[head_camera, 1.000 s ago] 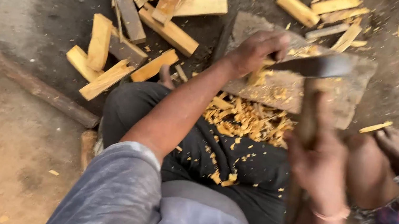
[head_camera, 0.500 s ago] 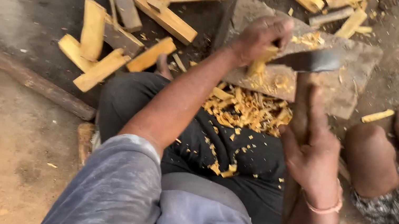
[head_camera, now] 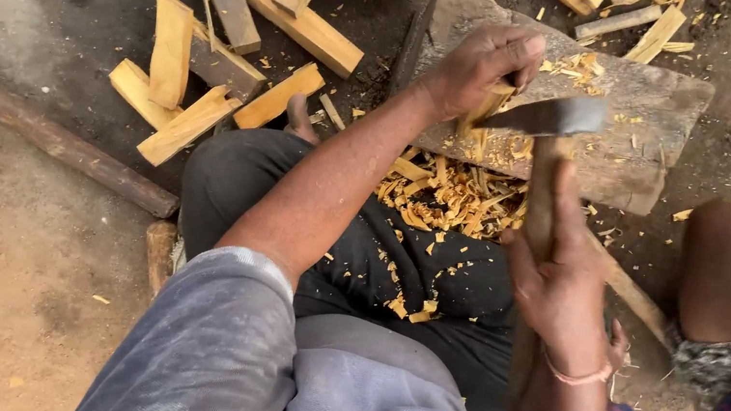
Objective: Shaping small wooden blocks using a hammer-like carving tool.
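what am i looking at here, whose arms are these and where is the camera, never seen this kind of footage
The camera sits on a person's head and looks down, so the two arms reaching out from the bottom are that person's own. There is no machine here, only bare hands.

The person sits on the ground in front of a worn wooden chopping block. The left hand steadies a thin piece of wood on end on the block. The right hand grips the wooden handle of a hatchet, whose metal blade rests against that piece.

Pale wood shavings lie heaped on the person's lap and by the block. Cut wood pieces are scattered on the dirt to the left, next to a long dark pole. At the right edge is another person's knee.
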